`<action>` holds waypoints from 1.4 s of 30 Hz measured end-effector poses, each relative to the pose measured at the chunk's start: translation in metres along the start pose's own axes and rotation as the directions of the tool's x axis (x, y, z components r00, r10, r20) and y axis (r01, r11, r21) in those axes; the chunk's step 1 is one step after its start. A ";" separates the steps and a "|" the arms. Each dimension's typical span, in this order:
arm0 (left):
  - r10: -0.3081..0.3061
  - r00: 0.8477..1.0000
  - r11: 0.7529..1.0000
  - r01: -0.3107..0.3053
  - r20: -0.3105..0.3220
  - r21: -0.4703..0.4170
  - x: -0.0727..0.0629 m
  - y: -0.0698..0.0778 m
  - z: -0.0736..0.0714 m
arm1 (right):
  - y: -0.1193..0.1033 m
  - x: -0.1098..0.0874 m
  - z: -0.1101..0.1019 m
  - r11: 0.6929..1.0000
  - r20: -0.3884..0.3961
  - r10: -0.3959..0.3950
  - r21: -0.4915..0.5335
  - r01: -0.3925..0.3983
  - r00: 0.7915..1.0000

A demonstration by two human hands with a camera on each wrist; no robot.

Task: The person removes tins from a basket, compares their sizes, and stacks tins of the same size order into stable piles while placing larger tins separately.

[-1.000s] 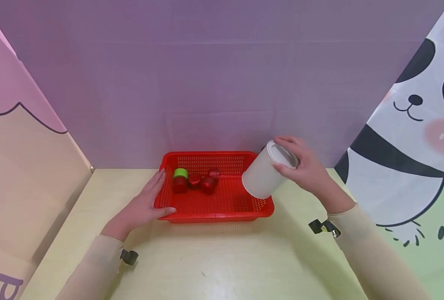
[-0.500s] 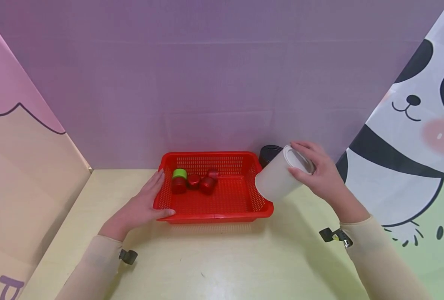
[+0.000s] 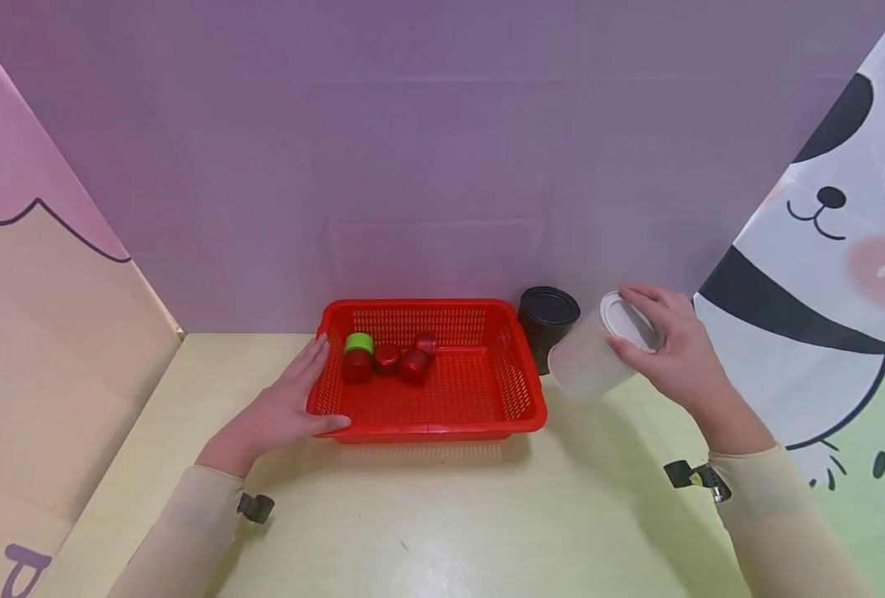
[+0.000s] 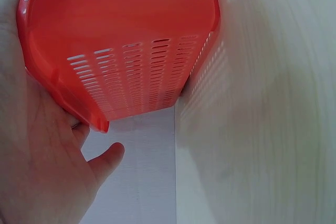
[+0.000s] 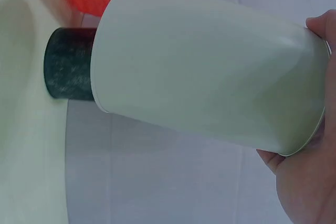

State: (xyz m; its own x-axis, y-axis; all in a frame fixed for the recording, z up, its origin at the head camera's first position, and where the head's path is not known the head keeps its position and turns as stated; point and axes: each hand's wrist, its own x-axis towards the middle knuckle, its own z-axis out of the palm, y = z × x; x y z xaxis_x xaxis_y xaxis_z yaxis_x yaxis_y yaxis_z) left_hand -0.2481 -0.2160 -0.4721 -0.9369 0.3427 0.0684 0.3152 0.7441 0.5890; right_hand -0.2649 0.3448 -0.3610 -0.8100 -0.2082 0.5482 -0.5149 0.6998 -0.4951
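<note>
My left hand [image 3: 281, 415] rests on the left end of the red plastic basket [image 3: 442, 428], straight fingers along its side and thumb over the front rim. In the left wrist view, one finger points past the rim. On the right, my right hand [image 3: 670, 353] holds a white tapered canister [image 3: 592, 357] by its recessed end, thumb and fingers on its edge. The canister is tilted, its other end down and toward the basket. The right wrist view shows it overlapping a black canister [image 5: 71, 64].
Several small round red pieces [image 3: 415, 365] and a green piece [image 3: 359, 343] lie in the basket's left half. The black canister stands upright on the pale table [image 3: 442, 531] behind the basket's right corner. A purple cloth wall [image 3: 442, 166] closes the back.
My right hand has carried the white canister rightward, from over the basket's right end to beside it, bringing the black canister into view. My left hand stays on the basket.
</note>
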 end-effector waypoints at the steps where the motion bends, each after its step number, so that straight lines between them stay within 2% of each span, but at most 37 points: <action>1: 0.001 1.000 1.000 -0.001 -0.001 0.004 0.000 0.000 0.000 | 0.002 0.000 -0.001 1.000 0.000 -0.007 -0.011 0.007 1.000; 10: 0.000 1.000 1.000 0.000 -0.006 -0.015 0.001 -0.001 -0.001 | 0.025 0.001 -0.003 0.999 0.013 -0.012 -0.040 0.012 1.000; 19: 0.005 1.000 1.000 -0.005 -0.011 -0.006 0.000 -0.001 0.001 | 0.050 0.005 0.007 0.995 0.048 -0.025 -0.092 0.029 0.999; 28: 0.012 1.000 1.000 -0.012 -0.009 -0.006 0.000 -0.002 0.003 | 0.075 0.009 0.020 0.985 0.077 0.011 -0.175 0.003 0.997; 34: 0.019 1.000 1.000 -0.019 -0.017 0.001 0.000 -0.003 0.004 | 0.093 0.016 0.029 0.982 0.093 0.042 -0.187 -0.024 0.995; 42: 0.018 1.000 1.000 -0.018 -0.014 -0.003 0.001 -0.003 0.004 | 0.103 0.023 0.036 0.976 0.151 0.107 -0.204 -0.075 0.983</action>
State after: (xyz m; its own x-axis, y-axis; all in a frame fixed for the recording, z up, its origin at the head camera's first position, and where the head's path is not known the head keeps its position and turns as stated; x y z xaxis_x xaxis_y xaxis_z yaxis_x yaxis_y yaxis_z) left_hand -0.2495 -0.2159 -0.4773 -0.9331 0.3480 0.0909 0.3321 0.7362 0.5897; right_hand -0.3466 0.3880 -0.4234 -0.8937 -0.2326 0.3836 -0.3843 0.8383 -0.3868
